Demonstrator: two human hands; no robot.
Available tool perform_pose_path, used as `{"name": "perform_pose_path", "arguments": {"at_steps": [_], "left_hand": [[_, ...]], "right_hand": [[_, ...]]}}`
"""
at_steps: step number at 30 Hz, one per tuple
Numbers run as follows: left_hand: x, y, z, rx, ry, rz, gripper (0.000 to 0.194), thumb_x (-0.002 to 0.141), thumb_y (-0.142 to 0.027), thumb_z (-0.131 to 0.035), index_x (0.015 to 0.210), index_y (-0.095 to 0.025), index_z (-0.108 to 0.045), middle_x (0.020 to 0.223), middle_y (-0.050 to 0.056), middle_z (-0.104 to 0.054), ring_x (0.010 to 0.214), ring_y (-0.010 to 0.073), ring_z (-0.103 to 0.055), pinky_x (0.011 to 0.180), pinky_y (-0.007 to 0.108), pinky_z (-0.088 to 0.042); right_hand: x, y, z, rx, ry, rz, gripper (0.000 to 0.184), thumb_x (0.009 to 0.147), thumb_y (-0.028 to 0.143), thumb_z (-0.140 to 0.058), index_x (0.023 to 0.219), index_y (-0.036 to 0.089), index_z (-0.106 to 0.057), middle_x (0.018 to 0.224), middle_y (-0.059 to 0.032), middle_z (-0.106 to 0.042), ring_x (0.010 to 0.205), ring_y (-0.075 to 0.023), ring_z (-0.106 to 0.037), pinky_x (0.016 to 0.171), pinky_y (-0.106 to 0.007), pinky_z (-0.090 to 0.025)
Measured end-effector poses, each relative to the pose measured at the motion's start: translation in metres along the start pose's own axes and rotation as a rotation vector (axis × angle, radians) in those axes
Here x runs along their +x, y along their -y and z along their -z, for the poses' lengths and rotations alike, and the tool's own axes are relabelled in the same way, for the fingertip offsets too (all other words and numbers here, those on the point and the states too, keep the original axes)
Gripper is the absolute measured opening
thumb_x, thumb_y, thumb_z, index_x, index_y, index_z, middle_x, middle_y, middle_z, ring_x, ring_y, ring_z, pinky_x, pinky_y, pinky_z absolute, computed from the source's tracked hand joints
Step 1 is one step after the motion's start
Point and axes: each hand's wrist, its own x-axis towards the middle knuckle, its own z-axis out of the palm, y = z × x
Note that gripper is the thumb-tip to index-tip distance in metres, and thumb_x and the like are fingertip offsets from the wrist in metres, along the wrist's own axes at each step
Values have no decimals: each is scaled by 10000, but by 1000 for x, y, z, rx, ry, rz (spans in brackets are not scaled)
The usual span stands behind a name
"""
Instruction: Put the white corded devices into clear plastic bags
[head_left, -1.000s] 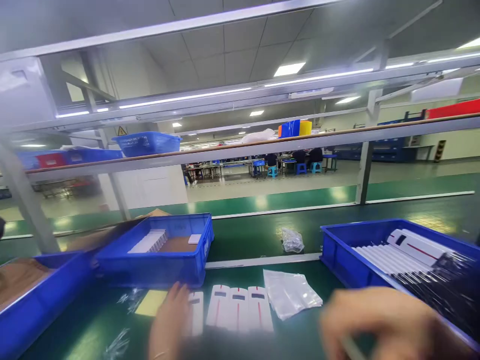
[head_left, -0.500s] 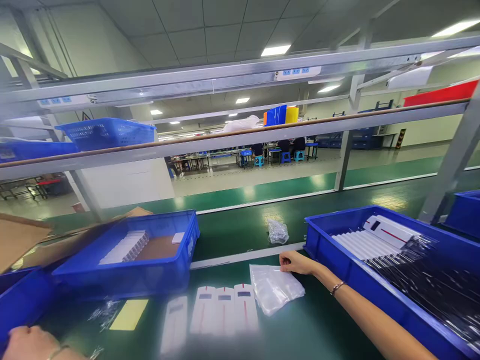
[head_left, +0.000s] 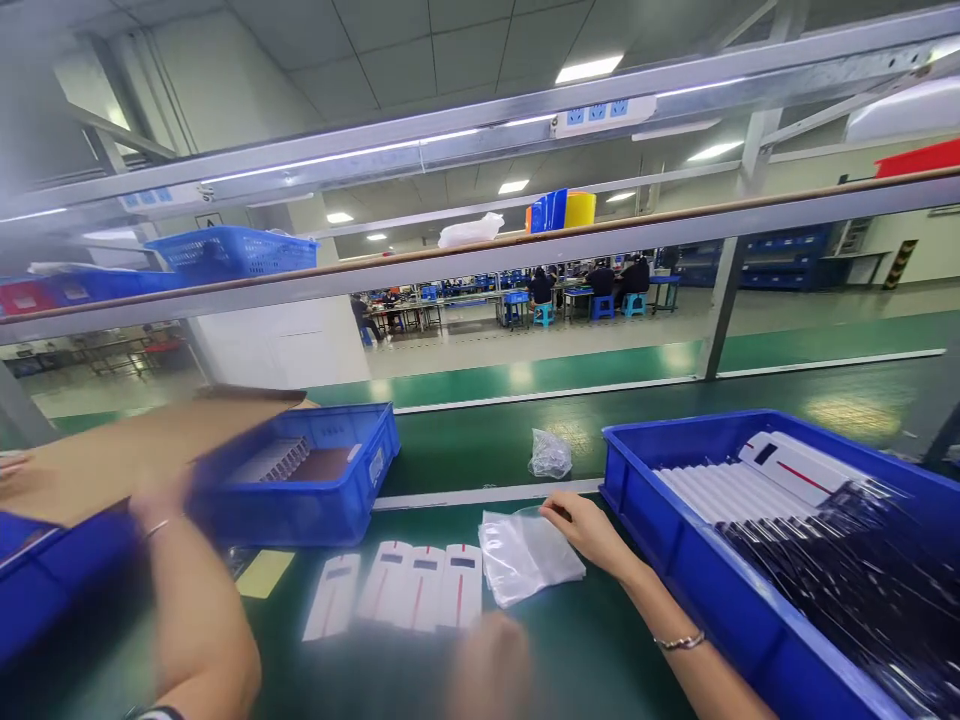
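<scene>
Right hand (head_left: 581, 528), its fingertips narrowed on the far right edge of a loose stack of clear bags (head_left: 525, 555); the stack spreads left and toward the wearer, too unevenly to tell a long axis. Left hand (head_left: 491, 665), blurred, is nearer the wearer, below the bags; its fingers cannot be made out. Left of the bags lie 4 white panels (head_left: 421, 590), lengthwise away from the wearer. A co-worker's arm (head_left: 199, 600) reaches toward cardboard (head_left: 112, 455)
</scene>
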Motion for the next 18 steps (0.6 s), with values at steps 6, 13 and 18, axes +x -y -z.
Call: {"name": "perform_pose_path", "arguments": {"at_steps": [6, 13, 18], "left_hand": [[114, 10, -18, 30, 61, -127, 391, 890, -320, -686, 1262, -217, -625, 1336, 111, -635, 1283, 276, -524, 1129, 480, -397], [174, 22, -40, -44, 242, -171, 167, 810, -337, -722, 751, -180, -714, 818, 41, -745, 848, 227, -646, 834, 350, -467], [181, 26, -33, -131, 312, -174, 237, 876, -320, -605, 749, -168, -735, 776, 34, -753, 802, 198, -674, 788, 290, -475]], "right_hand": [[-15, -5, -15, 220, -50, -2, 238, 1015, 402, -601, 981, 182, -684, 951, -7, -711, 797, -162, -681, 742, -343, -592], [-19, -17, -19, 453, -1, -53, 271, 1007, 432, -608, 1019, 170, -677, 951, -5, -704, 783, -166, -682, 714, -339, -592], [-21, -28, -25, 561, 91, -126, 266, 1006, 424, -614, 1043, 165, -669, 937, -6, -701, 751, -153, -678, 686, -328, -592]]}}
